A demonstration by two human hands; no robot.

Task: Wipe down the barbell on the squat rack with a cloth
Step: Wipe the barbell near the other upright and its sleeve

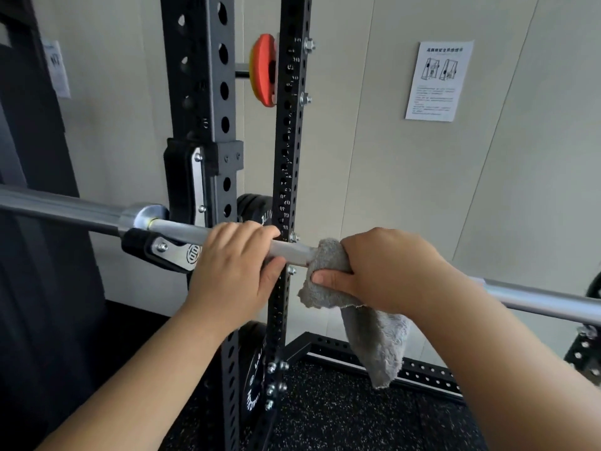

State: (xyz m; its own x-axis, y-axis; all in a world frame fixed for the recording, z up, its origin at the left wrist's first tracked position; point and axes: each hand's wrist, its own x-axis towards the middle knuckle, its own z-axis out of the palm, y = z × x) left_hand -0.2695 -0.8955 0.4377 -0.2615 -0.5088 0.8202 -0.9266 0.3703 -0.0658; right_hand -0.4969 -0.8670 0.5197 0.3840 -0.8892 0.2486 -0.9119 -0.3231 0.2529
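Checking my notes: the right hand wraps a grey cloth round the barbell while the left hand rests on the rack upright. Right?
Not quite. The head view shows the left hand gripping the bare barbell beside the grey cloth, not resting on the rack upright. The right hand does wrap the grey cloth round the barbell.

Gym: squat rack (198, 92), weight plates (263, 71)

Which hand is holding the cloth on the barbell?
The right hand: it grips the grey cloth wrapped round the barbell. The left hand grips the bare metal beside it, with no cloth.
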